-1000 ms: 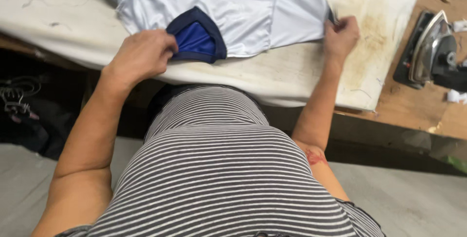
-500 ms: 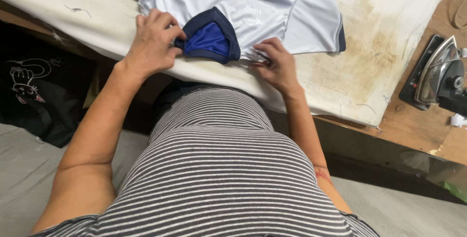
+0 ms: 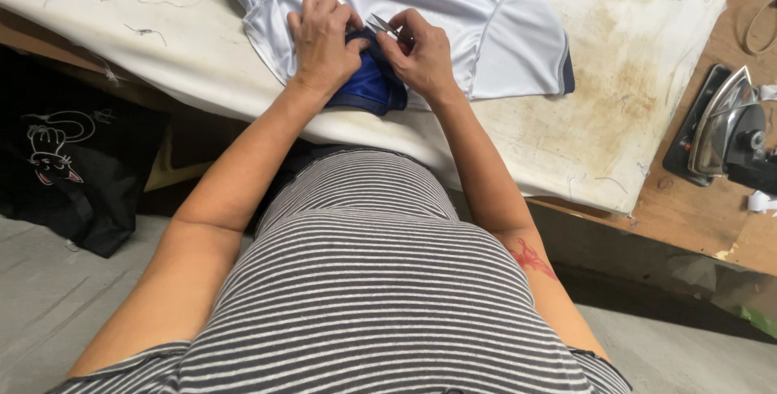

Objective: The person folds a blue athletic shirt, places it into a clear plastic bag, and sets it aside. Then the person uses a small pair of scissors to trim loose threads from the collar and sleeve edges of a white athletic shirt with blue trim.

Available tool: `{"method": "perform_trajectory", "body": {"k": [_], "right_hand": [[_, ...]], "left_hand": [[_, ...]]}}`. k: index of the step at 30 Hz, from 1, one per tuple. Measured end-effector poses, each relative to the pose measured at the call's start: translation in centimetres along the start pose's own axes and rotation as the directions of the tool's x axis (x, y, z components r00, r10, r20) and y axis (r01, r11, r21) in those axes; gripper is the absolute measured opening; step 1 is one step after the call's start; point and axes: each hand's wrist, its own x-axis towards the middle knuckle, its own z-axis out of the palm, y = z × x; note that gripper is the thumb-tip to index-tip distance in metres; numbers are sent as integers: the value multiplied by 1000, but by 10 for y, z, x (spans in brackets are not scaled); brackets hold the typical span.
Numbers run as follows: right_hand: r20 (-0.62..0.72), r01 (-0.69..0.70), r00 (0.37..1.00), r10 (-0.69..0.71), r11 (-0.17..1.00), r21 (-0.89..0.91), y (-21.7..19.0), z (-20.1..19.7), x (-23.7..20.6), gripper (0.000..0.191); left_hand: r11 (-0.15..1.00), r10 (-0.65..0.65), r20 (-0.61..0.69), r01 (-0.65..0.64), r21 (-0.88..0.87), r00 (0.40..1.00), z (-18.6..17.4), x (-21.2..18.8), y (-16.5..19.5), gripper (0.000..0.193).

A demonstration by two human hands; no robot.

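A pale grey-white sports shirt (image 3: 453,6) lies flat on a padded, stained ironing table (image 3: 639,103). Its blue collar (image 3: 368,86) with dark trim faces me at the near edge. My left hand (image 3: 324,38) pinches the collar fabric from the left. My right hand (image 3: 421,54) holds small metal thread snips (image 3: 384,27), their tips at the collar between both hands. The two hands touch over the collar.
An electric iron (image 3: 724,131) rests on a dark pad on the wooden surface at the right. A black bag (image 3: 73,167) with a white drawing sits on the floor at the left. Loose threads lie on the table's left part.
My right hand moved left from the shirt's sleeve to the collar and now meets my left hand there, with the snips at the fabric. The view shifted so the shirt sits higher.
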Motion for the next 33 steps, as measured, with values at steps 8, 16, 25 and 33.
{"method": "perform_trajectory", "body": {"k": [8,16,25,33], "right_hand": [[83,16,996,-21,998,65,4,-2,-3,24],[92,-17,996,15,999,31,-4,0,1,22],[58,-5,998,5,1000,7,-4,2,3,24],[71,-39,997,40,999,-15,-5,4,4,24]], "left_hand": [[998,-17,-29,15,-68,999,-2,0,0,21],[997,-24,-37,21,-77,999,-2,-2,-1,20],[997,-19,-65,14,-70,998,0,-2,-2,22],[998,-1,-63,-3,-64,998,4,-4,-5,22]]}}
